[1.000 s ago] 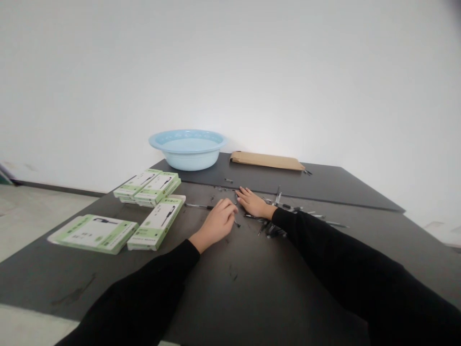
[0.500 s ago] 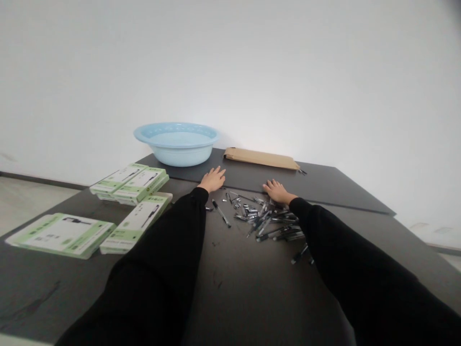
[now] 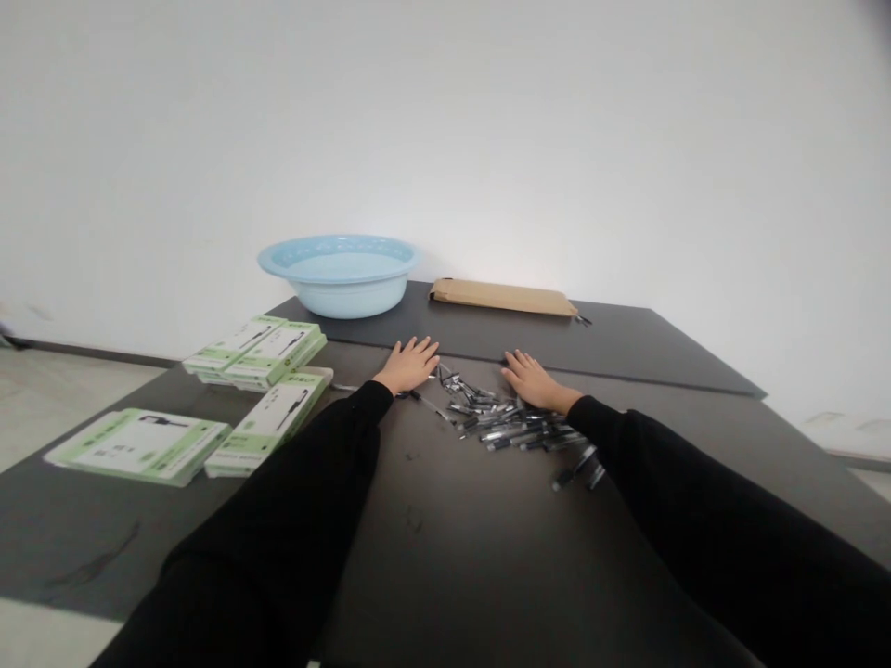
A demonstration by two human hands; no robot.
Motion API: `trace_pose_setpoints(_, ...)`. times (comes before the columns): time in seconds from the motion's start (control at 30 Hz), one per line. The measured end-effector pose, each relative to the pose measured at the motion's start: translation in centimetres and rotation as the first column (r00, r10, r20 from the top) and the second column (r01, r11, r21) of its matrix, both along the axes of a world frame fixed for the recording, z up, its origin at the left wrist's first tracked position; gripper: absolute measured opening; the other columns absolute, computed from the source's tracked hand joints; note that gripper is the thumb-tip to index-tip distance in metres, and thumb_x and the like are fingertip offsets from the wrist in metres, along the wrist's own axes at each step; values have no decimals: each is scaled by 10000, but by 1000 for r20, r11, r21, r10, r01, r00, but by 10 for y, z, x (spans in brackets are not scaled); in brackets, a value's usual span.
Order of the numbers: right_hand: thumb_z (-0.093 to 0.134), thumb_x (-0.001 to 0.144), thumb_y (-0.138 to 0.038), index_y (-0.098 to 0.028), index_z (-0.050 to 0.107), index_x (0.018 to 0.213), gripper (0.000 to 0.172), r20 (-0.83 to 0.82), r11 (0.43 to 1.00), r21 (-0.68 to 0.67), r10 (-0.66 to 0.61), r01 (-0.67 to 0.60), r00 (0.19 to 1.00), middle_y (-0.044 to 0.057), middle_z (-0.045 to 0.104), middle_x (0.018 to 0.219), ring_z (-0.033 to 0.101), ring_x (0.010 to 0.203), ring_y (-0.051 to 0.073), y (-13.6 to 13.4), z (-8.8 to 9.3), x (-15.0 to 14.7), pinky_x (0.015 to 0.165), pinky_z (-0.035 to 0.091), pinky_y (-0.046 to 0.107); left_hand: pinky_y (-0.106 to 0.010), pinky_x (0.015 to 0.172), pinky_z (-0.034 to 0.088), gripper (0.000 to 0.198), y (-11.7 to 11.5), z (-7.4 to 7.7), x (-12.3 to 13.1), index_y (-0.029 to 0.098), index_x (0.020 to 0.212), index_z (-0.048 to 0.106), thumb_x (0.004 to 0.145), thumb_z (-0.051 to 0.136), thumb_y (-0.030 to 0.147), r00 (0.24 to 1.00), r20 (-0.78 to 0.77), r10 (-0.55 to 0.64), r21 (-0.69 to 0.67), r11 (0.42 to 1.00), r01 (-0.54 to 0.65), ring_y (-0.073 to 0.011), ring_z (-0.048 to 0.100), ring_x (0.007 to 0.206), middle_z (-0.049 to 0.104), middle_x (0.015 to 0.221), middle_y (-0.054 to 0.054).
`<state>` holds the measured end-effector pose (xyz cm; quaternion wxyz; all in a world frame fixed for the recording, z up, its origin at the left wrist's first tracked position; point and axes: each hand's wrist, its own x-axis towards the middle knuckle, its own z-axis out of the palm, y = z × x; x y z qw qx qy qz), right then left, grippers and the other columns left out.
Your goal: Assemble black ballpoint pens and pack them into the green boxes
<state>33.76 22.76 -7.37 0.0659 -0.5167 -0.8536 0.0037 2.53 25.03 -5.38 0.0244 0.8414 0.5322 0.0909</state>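
Across the middle of the dark table (image 3: 445, 520) lies a loose heap of black-and-clear pens (image 3: 522, 431), with smaller dark pen parts (image 3: 466, 390) scattered at its far left side. My left hand (image 3: 409, 366) rests palm down with fingers spread, just left of the small parts. Near its wrist lies a single pen (image 3: 432, 408). My right hand (image 3: 535, 380) is flat and open at the far edge of the heap, partly covering some pens. Neither hand grasps anything.
Green-and-white pen boxes (image 3: 275, 353) are stacked at the left, with another flat box (image 3: 139, 445) nearer. A light blue basin (image 3: 341, 278) stands at the back left. A brown paper packet (image 3: 502, 297) lies along the back, dark tips poking from its right end.
My left hand has come slightly nearer and stays spread. The pens and small parts by my hands have shifted, the heap lying more compactly. My right hand remains flat at its far side.
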Motion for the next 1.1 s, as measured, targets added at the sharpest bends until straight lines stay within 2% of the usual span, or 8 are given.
trace_pose_setpoints(0.2,318,997,-267,-113,529,1339,430,61,997,-42,60,-57,996,197,322,1532,209,1455,320,-25,10,-8,1157,195,538,-590,1119,198,555,-19,1,0,239,1467,376,979,211,446,999,39,-15,-28,999,16,-335,220,1448,288,1570,-92)
trace_pose_setpoints(0.37,290,999,-371,-36,356,1450,566,-143,981,-124,-164,147,976,234,309,1529,253,1443,311,-35,25,-18,1151,238,499,-549,1149,170,557,-28,15,3,208,1473,360,990,186,423,990,138,-13,59,998,4,-285,215,1456,303,1565,-92)
trace_pose_setpoints(0.43,300,991,-375,-7,323,1455,593,-248,980,-87,-196,180,949,245,355,1502,306,1421,305,-41,34,-21,1148,246,488,-526,1157,176,555,-33,25,3,177,1459,385,993,183,403,985,172,-27,114,993,7,-272,215,1456,311,1561,-95)
trace_pose_setpoints(0.6,442,895,-204,-94,586,1214,367,-397,996,92,27,10,918,157,618,1229,568,1157,219,-73,60,-45,1035,399,336,-500,1157,208,543,-56,44,0,171,1424,438,992,202,400,977,207,-47,156,988,14,-268,247,1443,344,1546,-96)
trace_pose_setpoints(0.73,486,891,-262,-157,695,907,234,-238,980,157,160,-124,958,107,665,976,609,970,220,-105,72,-95,910,444,325,-551,1143,197,564,-79,34,-13,185,1464,373,985,219,441,986,165,-6,71,997,-6,-309,197,1458,282,1572,-106)
trace_pose_setpoints(0.87,540,868,-489,-135,721,900,400,-59,984,163,86,-75,995,170,669,1021,606,1001,286,-119,65,-148,880,433,368,-511,1140,234,522,-97,22,-28,157,1393,458,984,234,390,973,230,5,124,992,-35,-287,277,1426,346,1541,-123)
trace_pose_setpoints(1.0,466,913,-380,-100,731,920,386,71,993,100,60,-67,996,185,703,970,647,936,278,-118,52,-174,887,395,398,-407,1042,376,395,-112,26,-32,138,1141,631,944,332,304,934,355,-30,277,958,-75,-240,530,1166,631,1212,-137)
trace_pose_setpoints(1.1,404,936,-302,-108,720,875,376,60,992,115,52,-58,997,162,711,928,653,861,254,-122,53,-170,870,371,405,-389,928,424,316,-125,37,-25,172,935,671,912,401,334,892,451,20,229,964,-137,-238,583,954,680,947,-91)
